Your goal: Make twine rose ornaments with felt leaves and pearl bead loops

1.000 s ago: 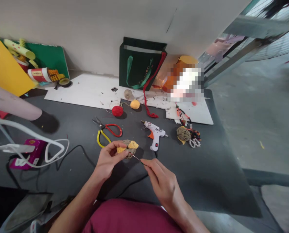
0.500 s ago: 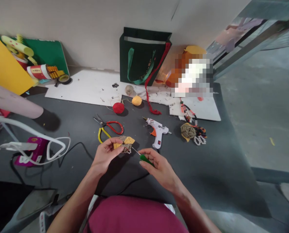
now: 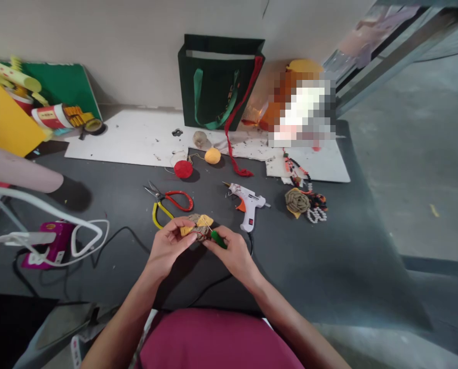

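My left hand (image 3: 170,245) pinched the brown flower (image 3: 202,233), yellow leaves (image 3: 204,221) already against it; my right hand (image 3: 234,254), just beside, gripped the green-handled tool (image 3: 218,239), the work apparently unfinished.

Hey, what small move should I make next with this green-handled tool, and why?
Probably tilt the taupe-and-yellow piece slightly with your left hand to check the tool's tip before pushing. Your right hand holds the green-handled tool with its thin shaft at the yellow part, and I can't tell whether the tip is in or just over it.
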The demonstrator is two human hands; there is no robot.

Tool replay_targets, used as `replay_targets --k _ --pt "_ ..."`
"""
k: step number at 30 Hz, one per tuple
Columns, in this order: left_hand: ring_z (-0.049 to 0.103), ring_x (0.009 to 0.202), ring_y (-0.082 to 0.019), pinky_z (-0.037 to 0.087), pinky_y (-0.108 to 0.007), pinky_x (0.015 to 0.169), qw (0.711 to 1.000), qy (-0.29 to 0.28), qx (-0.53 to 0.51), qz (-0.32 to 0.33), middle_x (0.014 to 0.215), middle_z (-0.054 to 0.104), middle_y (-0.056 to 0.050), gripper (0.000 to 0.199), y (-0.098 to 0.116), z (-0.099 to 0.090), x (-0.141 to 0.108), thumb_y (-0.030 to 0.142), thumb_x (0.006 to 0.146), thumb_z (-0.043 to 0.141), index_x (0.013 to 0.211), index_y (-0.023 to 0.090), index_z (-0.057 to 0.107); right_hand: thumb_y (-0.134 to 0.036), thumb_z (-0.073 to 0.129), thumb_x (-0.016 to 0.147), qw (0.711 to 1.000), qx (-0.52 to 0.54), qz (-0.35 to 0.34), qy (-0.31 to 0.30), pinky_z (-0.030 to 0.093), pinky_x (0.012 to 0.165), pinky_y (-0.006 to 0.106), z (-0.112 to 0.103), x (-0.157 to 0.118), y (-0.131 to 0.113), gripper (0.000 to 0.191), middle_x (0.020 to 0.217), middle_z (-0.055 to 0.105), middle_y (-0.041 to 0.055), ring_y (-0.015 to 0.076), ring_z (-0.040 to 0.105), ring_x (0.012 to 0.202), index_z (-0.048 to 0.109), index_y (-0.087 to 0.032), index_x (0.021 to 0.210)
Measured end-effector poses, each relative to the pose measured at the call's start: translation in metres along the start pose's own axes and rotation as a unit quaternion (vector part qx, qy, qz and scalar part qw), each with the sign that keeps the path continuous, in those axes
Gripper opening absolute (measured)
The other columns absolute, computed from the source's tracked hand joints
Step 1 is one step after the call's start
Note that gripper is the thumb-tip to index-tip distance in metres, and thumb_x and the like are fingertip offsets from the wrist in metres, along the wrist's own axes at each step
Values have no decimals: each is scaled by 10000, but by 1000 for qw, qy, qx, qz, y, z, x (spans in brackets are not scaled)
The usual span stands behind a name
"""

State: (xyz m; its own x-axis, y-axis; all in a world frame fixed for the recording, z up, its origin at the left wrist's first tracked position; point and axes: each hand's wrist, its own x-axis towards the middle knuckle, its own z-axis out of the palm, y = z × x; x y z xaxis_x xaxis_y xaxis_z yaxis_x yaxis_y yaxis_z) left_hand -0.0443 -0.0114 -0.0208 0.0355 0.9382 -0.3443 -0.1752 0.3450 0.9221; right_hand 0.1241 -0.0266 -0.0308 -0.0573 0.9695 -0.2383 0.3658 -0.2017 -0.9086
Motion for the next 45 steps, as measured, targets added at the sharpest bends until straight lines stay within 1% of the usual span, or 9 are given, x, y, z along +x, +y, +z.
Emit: replay_targets --k 8,14,19,28,31,34,38,42,45 --pt "645 891 -163 521 -289 839 998 -11 52 35 996 645 -53 193 -8 -1 1 192 666 743 852 179 692 -314 548 785 999 36 26 -21 379 506 218 -1 -1 -9 132 589 536 -35 110 479 520 545 -192 734" --pt "635 941 -184 545 -325 841 986 -18 140 85 1025 604 -67 151 -9 0 -1 212 727 691 876 195 703 -321 511 834 993 74 67 -64 345 386 193 -6 0 -12 133 648 644 -15 68 427 371 499 -200 780" --pt "618 950 -190 567 -303 752 962 -26 244 117 1038 553 -71 192 -4 1 -3 192 753 642 920 231 728 -265 540 838 999 -4 -18 -48 413 533 212 -16 5 -14 89 659 611 -16 118 549 579 580 -187 823" --pt "615 908 -174 538 -274 761 942 -36 304 139 1014 573 -55 202 1 1 -5 184 785 611 951 231 717 -127 548 830 987 -81 -120 -66 428 618 232 -19 27 -30 88 720 610 -13 129 572 664 606 -185 797" --pt "614 863 -165 524 -256 708 930 -41 337 138 1009 585 -58 194 5 1 -6 200 804 601 964 224 710 -136 547 844 983 -75 -164 -40 477 703 259 -19 30 -30 93 836 627 29 155 610 779 622 -186 823" --pt "604 825 -158 503 -241 645 922 -44 362 131 1015 591 -59 209 7 0 -7 214 806 609 991 234 704 -210 538 885 985 -69 -157 9 505 720 284 -22 20 -26 114 894 636 64 171 624 801 642 -174 916" --pt "602 823 -156 497 -240 658 947 -29 306 96 998 592 -55 168 6 -2 -6 242 793 636 945 222 707 -228 497 911 992 -41 -115 11 516 772 303 -30 -9 -16 180 960 690 68 188 652 868 638 -193 1017" --pt "597 775 -148 491 -241 638 977 -21 210 25 957 628 -59 202 4 -2 -3 302 773 670 939 189 697 -230 570 862 996 -36 -53 61 508 668 276 -25 -27 -10 75 779 685 28 164 634 700 637 -203 845" --pt "596 729 -143 494 -244 619 986 -19 164 -11 917 650 -56 244 4 1 -3 328 747 699 941 180 693 -250 579 851 994 -21 -67 86 499 630 268 -13 -24 -12 101 736 650 26 156 604 662 632 -204 778"
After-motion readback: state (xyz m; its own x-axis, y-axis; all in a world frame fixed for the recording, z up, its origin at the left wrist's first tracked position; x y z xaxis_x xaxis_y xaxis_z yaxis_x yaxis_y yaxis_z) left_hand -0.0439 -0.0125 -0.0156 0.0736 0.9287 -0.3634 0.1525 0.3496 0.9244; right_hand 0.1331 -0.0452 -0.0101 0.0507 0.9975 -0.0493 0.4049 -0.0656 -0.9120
